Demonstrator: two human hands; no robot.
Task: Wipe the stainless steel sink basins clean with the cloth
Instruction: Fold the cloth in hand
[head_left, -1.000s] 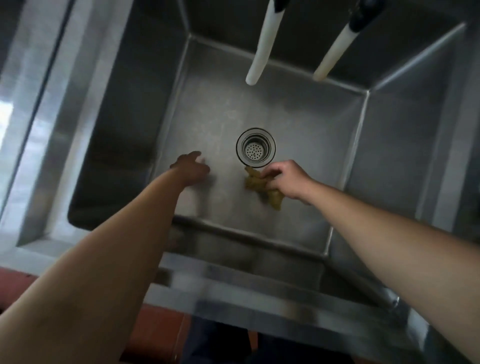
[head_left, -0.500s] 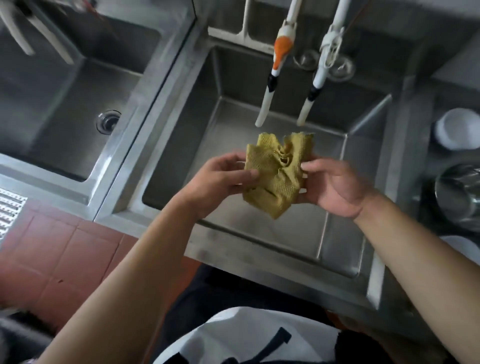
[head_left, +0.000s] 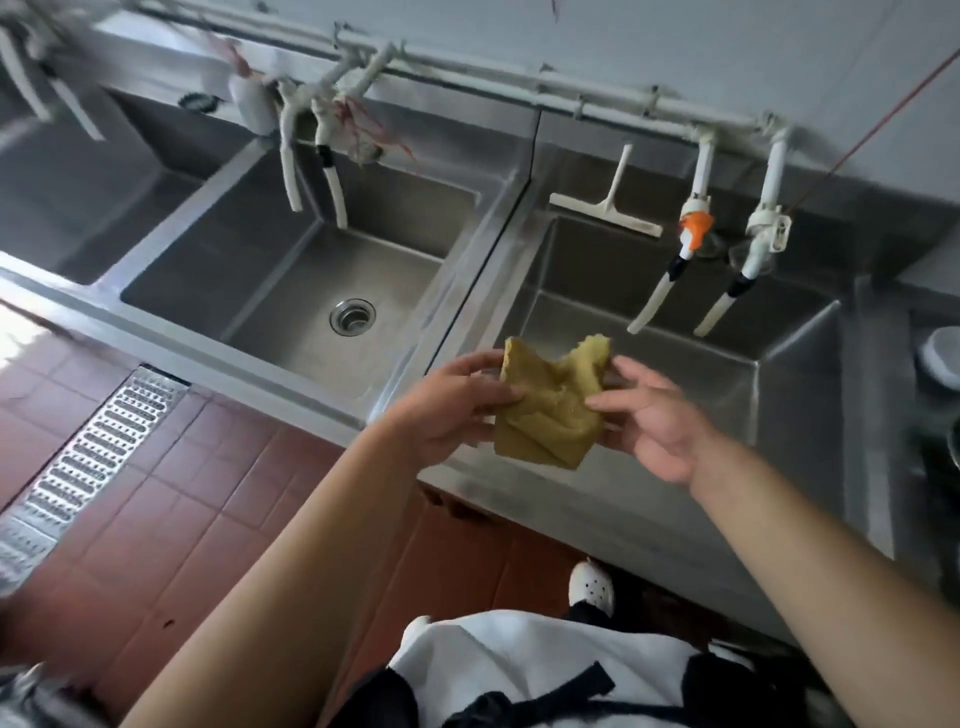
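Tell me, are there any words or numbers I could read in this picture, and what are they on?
None: no words, labels or numbers can be read.
The black marks on the white garment at the bottom edge are shapes, not letters.
The crumpled mustard-yellow cloth, pinched between the left hand and right hand, is plain.
The stainless steel sink basins and the white taps, one with an orange collar, show no markings.

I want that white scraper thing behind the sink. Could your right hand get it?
Probably yes. Nothing blocks the way to the white squeegee across the open basin, but the right hand holds the cloth, so let go first.
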